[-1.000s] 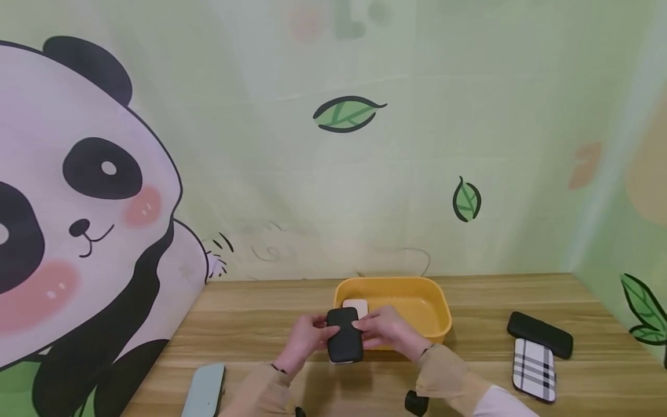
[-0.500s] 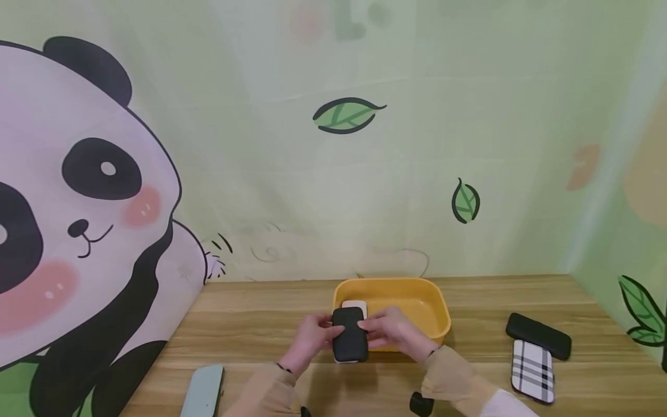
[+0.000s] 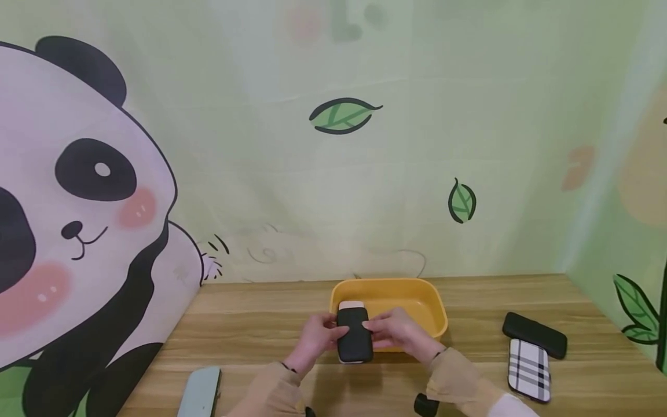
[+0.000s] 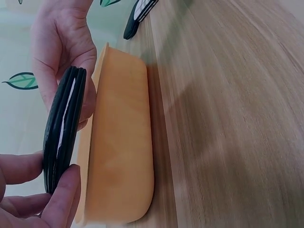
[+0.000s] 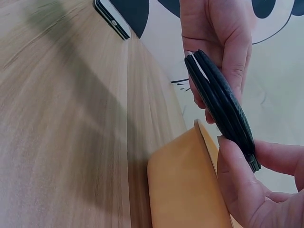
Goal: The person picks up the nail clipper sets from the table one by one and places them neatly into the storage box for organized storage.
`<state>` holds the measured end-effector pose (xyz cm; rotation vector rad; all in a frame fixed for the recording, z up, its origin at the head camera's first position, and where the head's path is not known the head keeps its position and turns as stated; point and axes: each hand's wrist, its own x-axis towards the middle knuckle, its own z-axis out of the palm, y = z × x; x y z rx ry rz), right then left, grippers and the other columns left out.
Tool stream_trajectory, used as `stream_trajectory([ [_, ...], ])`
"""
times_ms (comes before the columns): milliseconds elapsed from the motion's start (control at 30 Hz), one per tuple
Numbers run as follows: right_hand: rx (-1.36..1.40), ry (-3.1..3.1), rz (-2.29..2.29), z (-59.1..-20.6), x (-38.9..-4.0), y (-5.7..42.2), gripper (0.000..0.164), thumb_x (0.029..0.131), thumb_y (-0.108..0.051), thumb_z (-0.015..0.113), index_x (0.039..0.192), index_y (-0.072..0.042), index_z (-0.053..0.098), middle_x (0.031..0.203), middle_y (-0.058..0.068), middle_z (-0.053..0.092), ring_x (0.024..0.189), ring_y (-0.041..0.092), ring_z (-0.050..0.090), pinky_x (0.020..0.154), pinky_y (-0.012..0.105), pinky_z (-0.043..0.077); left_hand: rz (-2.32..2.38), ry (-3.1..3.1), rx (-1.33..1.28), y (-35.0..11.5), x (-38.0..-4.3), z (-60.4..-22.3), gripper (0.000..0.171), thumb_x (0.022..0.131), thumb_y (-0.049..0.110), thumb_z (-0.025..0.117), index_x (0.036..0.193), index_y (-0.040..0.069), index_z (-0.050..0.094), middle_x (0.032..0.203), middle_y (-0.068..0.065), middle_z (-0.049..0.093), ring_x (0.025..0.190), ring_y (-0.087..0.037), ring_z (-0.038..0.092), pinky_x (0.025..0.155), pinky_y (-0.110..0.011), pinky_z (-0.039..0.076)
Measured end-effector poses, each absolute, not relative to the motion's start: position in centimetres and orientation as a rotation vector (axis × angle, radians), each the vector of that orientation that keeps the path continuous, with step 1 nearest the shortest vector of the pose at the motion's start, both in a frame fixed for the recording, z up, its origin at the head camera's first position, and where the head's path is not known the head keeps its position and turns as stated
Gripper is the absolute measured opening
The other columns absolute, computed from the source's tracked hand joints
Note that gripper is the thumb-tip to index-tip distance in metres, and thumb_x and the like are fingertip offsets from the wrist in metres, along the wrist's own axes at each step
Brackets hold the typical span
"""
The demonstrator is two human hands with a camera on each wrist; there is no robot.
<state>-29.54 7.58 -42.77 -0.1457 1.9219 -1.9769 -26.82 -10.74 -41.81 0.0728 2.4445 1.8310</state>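
A flat black case (image 3: 355,336) with rounded corners is held upright in front of the basin. My left hand (image 3: 319,337) pinches its left edge, thumb on the near face. On the opposite edge my right hand (image 3: 393,331) pinches it the same way. In the left wrist view the case (image 4: 64,128) is seen edge-on, slightly curved, with a pale strip between dark layers. The right wrist view shows the same case (image 5: 223,107) between both hands. A pale pinkish flat item (image 3: 351,304) shows just above its top edge, mostly hidden behind it.
The yellow basin (image 3: 435,301) stands at the back of the wooden table (image 3: 250,313). Rightward, a black oblong case (image 3: 534,335) lies touching a plaid case (image 3: 529,369). A light blue case (image 3: 200,392) lies at the front left. A panda-printed backdrop rises behind.
Both hands have shifted slightly right with the black case, which now covers more of the pale item behind it. Their pinching hold stays the same.
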Motion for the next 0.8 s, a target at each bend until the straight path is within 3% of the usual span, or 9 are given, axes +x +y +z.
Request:
stream_trajectory([
  [800,-0.12,1.918,-1.996,-42.7,-29.8,8.8,0.036,0.085,-0.008,0.062,0.106,0.02,0.052,0.077,0.014,0.061,0.069,0.022,0.061,0.066,0.036,0.051,1.951,2.391,0.109,-9.7,-27.2,-41.8,0.04,0.081,0.001,0.066,0.112,-0.018,0.048,0.087,-0.014,0.051,0.071,-0.022,0.057,0.063,-0.035,0.051],
])
